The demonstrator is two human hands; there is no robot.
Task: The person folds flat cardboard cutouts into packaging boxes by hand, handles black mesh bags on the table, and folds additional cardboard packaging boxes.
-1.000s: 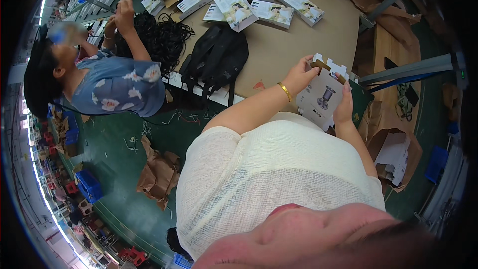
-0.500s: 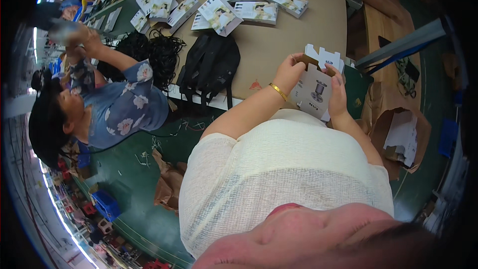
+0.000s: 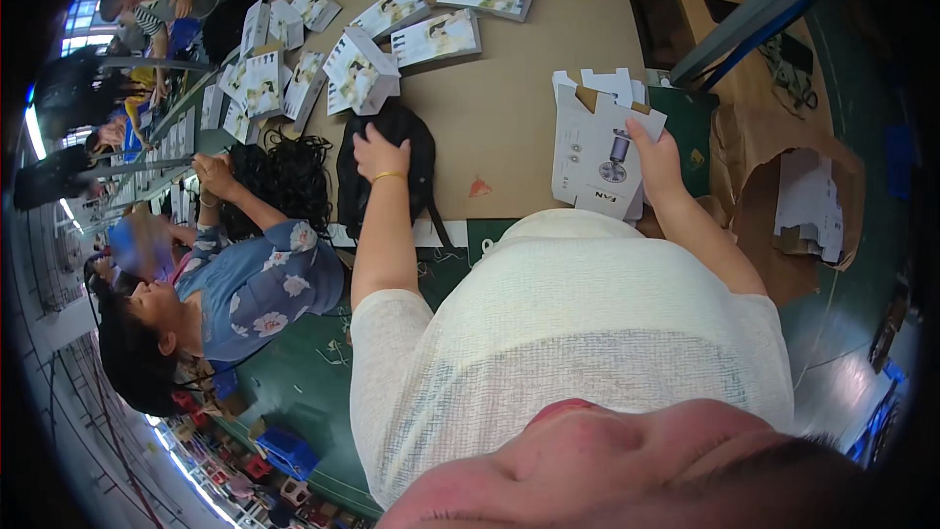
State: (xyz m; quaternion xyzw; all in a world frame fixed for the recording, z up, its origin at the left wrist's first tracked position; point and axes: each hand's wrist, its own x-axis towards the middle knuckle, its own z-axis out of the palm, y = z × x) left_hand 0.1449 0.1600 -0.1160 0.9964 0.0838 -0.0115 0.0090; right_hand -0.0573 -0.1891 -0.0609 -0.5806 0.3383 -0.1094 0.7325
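Note:
My right hand (image 3: 658, 162) grips the edge of a flattened white cardboard box (image 3: 599, 152) with a fan printed on it, its flaps sticking up at the far end. The box is held over the table's right front part. My left hand (image 3: 380, 154) reaches forward over a black backpack (image 3: 416, 152), fingers spread and holding nothing I can see. Just beyond those fingers lies a white printed box (image 3: 362, 73), apart from them or barely touching; I cannot tell which.
Several white printed boxes (image 3: 436, 37) lie across the brown tabletop (image 3: 519, 113). Dark curly strands (image 3: 284, 176) are heaped left of the backpack. A co-worker in a blue floral top (image 3: 255, 284) stands at my left. On the right are a grey metal post (image 3: 754, 15) and a paper bag (image 3: 764, 206) holding white card.
My left hand has let go of the flattened box and moved left and forward to the backpack. My right hand keeps the box, now shifted slightly left. The view has turned somewhat.

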